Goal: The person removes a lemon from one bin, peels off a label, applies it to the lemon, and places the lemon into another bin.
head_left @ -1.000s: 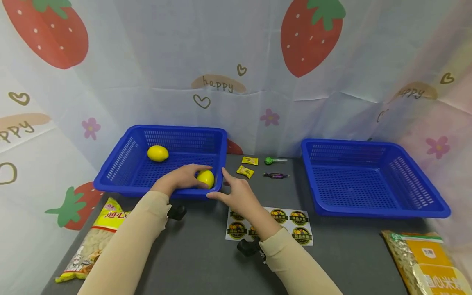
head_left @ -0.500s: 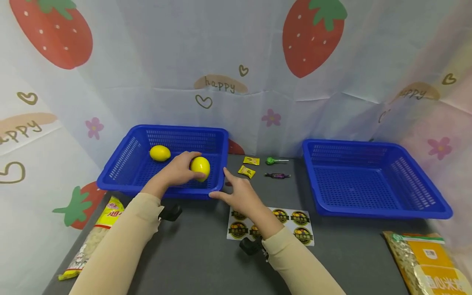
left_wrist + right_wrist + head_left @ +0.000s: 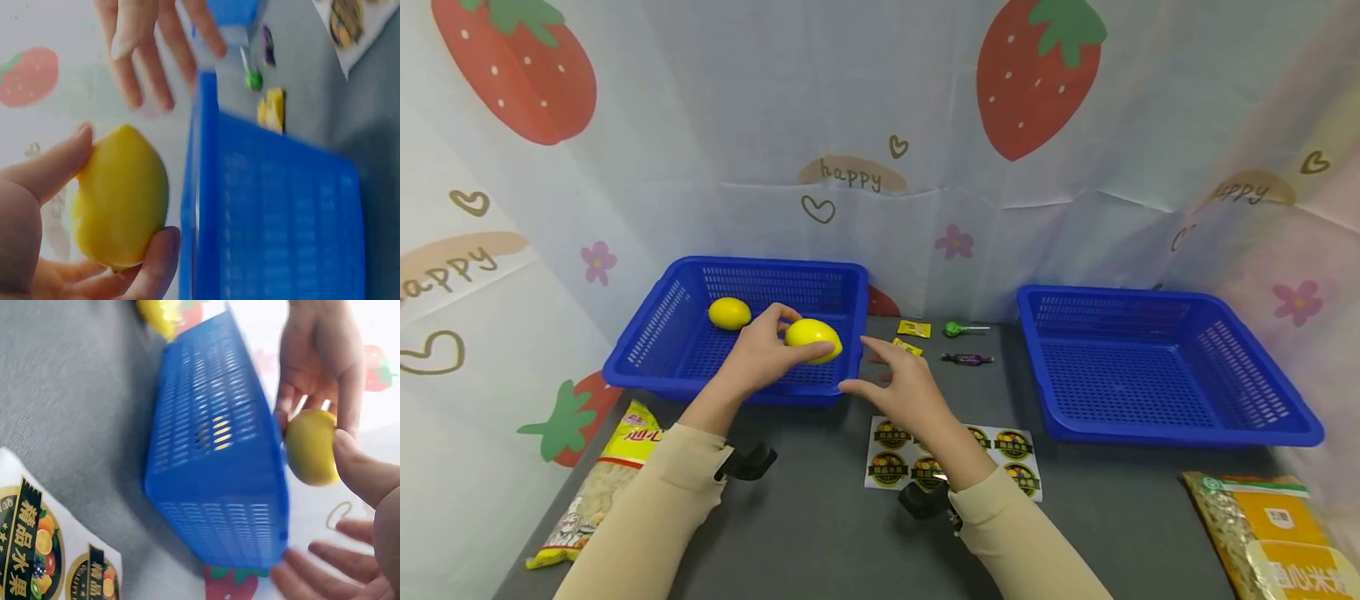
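Observation:
My left hand (image 3: 763, 352) grips a lemon (image 3: 813, 339) between thumb and fingers, above the right end of the left blue basket (image 3: 737, 390). The left wrist view shows the same lemon (image 3: 122, 197) pinched at its sides, higher than the basket rim. A second lemon (image 3: 729, 313) lies at the back of that basket. My right hand (image 3: 904, 385) is at the basket's right rim, thumb and fingers spread apart with nothing between them. In the right wrist view its thumb overlaps the held lemon (image 3: 310, 448).
Two yellow-wrapped candies (image 3: 914, 329), a green lollipop (image 3: 953, 329) and a purple-wrapped candy (image 3: 967, 360) lie between the baskets. A sticker sheet (image 3: 880, 481) is under the right forearm. Another blue basket (image 3: 1120, 383) stands right. Snack bags lie left (image 3: 606, 483) and right (image 3: 1262, 525).
My left hand has lifted the lemon from the basket's front right corner and tilted it sideways toward the right hand. The right hand has shifted slightly right.

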Available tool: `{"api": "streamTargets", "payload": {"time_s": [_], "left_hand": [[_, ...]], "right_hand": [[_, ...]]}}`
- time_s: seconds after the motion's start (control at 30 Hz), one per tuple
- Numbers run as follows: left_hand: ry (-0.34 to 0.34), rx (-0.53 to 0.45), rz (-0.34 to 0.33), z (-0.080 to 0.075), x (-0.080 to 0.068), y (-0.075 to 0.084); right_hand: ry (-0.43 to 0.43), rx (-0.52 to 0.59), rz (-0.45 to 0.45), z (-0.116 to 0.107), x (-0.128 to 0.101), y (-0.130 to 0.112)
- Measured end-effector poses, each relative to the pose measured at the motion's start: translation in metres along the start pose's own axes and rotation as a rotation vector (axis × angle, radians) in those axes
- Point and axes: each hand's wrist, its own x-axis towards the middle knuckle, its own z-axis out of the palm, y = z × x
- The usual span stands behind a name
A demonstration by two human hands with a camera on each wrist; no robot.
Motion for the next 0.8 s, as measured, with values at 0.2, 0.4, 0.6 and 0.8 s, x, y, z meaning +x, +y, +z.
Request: {"api": "streamTargets", "payload": {"time_s": [0.2, 0.4, 0.6, 0.8], "left_hand": [[0.008, -0.182, 0.010, 0.020, -0.013, 0.019], [-0.023, -0.257, 0.025, 0.045, -0.020, 0.034], [-0.090, -0.319, 0.046, 0.063, -0.021, 0.047], [-0.159, -0.423, 0.088, 0.078, -0.022, 0.053]], "right_hand": [[0.110, 0.165, -0.093, -0.005, -0.009, -0.004], [0.225, 0.244, -0.145, -0.011, -0.019, 0.004], [0.286, 0.324, -0.084, -0.024, -0.029, 0.015], [0.312, 0.377, -0.024, -0.042, -0.038, 0.025]]}}
